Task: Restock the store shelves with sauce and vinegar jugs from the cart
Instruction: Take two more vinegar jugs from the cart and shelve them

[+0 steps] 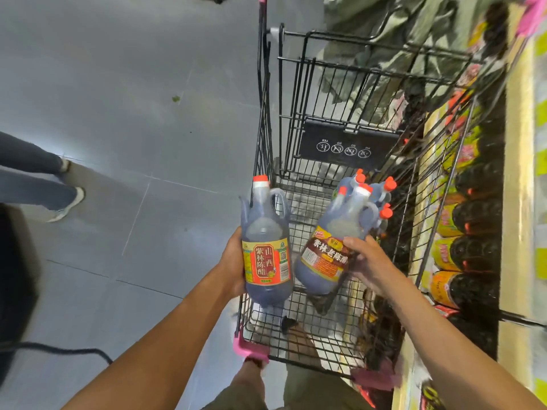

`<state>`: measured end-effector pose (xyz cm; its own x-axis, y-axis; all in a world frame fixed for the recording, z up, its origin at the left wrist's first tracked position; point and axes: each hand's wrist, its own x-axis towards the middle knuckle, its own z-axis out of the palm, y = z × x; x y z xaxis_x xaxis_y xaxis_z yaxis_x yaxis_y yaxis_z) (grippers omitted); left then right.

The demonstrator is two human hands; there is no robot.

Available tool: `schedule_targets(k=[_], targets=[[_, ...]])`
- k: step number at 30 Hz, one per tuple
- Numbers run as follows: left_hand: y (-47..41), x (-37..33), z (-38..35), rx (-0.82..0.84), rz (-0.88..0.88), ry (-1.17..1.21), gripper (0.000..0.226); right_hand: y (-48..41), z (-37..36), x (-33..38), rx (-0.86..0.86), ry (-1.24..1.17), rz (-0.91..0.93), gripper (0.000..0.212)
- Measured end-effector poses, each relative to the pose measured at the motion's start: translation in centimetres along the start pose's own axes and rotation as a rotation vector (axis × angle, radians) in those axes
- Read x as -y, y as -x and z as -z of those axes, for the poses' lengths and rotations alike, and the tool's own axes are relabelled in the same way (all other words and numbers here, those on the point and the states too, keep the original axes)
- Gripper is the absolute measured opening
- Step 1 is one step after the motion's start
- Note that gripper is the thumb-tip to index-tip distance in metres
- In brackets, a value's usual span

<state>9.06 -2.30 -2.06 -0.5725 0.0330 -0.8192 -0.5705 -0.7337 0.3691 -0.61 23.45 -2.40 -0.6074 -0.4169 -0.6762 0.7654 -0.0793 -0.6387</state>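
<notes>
Two bare forearms reach forward from the viewpoint, each ending in a hand that holds one jug. Left hand (pixel 232 261): fingers curled round the side of the red-label jug (pixel 266 229), gripping it at label height. This jug stands upright, orange cap on top, at the left wall of the cart (pixel 346 137), near its front pink corner. Right hand (pixel 371 263): thumb and fingers clamped on the body of the brown-label jug (pixel 321 261), again at label height. That jug is tilted, its neck leaning toward the far right, and sits over the cart basket. The two jugs are just beside each other and apart.

Beyond the tilted jug, a cluster of jugs (pixel 374 190) with orange caps rests in the basket against the right wall. A dark panel with white pictograms hangs on the cart's far end.

Directly right of the cart runs the store shelf (pixel 518 173), loaded with dark bottles (pixel 470 217) carrying yellow labels. Green fabric (pixel 414 25) lies past the cart. On the grey tiled floor (pixel 133 113) to the left stand another person's legs (pixel 35 184).
</notes>
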Motion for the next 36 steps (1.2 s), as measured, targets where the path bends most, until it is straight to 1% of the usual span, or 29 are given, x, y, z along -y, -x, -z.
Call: schedule_targets(k=[1,2,3,4,5,6,8,10,13,15,18,22,28,31,33,36], targets=[[0.5,-0.4,-0.3,0.005,-0.011,0.002,0.056,0.6,-0.5,0.6,0.008,-0.028,0.017,0.049],[0.9,-0.8,-0.7,0.011,-0.021,0.001,0.055,1.0,-1.1,1.1,0.02,-0.053,0.03,0.056],[1.4,-1.2,-1.1,0.014,-0.029,-0.002,0.055,1.5,-1.8,1.6,0.035,-0.073,0.037,0.067],[1.9,-1.5,-1.5,0.018,-0.037,-0.006,0.057,1.8,-2.5,2.0,0.046,-0.091,0.041,0.08],[2.3,-1.9,-1.9,0.021,-0.045,-0.009,0.061,2.2,-3.2,2.3,0.056,-0.103,0.045,0.087],[2.6,-2.3,-2.2,0.028,-0.053,-0.016,0.066,2.4,-3.8,2.6,0.063,-0.102,0.053,0.088],[3.5,-3.1,-3.0,0.062,-0.08,-0.032,0.072,3.0,-4.7,3.0,0.065,-0.085,0.059,0.079],[4.0,-3.9,-3.5,0.112,-0.093,-0.038,0.071,3.5,-5.5,3.3,0.05,-0.07,0.055,0.07],[4.5,-5.0,-3.5,0.158,-0.113,-0.059,0.069,4.3,-6.9,3.5,0.037,-0.078,0.084,0.063],[4.6,-5.8,-3.2,0.159,-0.114,-0.074,0.073,4.5,-7.9,3.4,0.018,-0.106,0.127,0.066],[5.1,-7.3,-2.9,0.178,-0.088,-0.116,0.075,5.2,-9.7,3.2,-0.063,-0.147,0.163,0.08],[5.8,-9.8,-2.1,0.239,-0.025,-0.197,0.078,6.6,-12.2,2.1,-0.172,-0.203,0.218,0.078],[6.2,-12.9,-1.4,0.318,0.019,-0.417,0.078,8.9,-15.4,0.5,-0.315,-0.269,0.333,0.069],[6.9,-13.5,-2.5,0.364,0.026,-0.472,0.081,10.6,-16.2,-0.4,-0.384,-0.258,0.365,0.076],[7.3,-13.4,-3.4,0.443,0.039,-0.498,0.087,12.0,-16.5,-0.9,-0.413,-0.292,0.4,0.081],[8.2,-12.5,-4.7,0.51,0.053,-0.533,0.085,14.0,-16.3,-1.6,-0.451,-0.327,0.465,0.072]])
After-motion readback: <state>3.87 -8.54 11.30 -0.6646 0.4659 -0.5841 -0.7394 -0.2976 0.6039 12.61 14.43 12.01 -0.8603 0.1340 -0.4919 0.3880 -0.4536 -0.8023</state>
